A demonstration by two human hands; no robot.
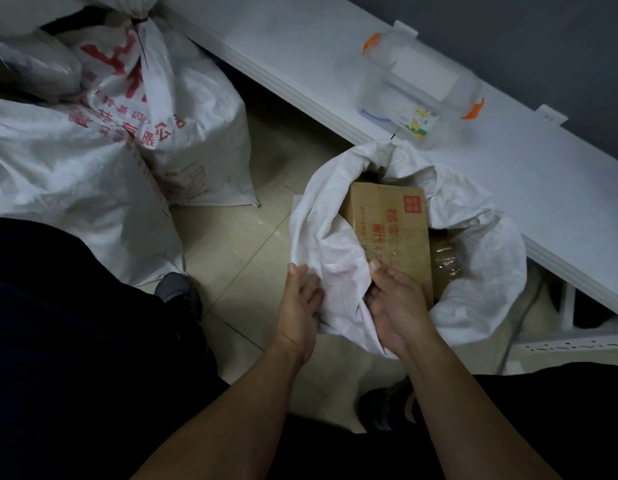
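On the floor, the woven sack is pressed by the flat left hand, its rim gripped by the right hand; fabric should be peeled evenly off the cardboard box.

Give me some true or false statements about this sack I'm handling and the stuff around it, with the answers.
1. The open sack holds a cardboard box. True.
2. The box's print is blue. False: it is red.
3. The left hand and the right hand both touch the open sack. True.
4. The printed sack at the left lies open. False: its neck is tied shut.
5. The clear container on the shelf has green clips. False: they are orange.
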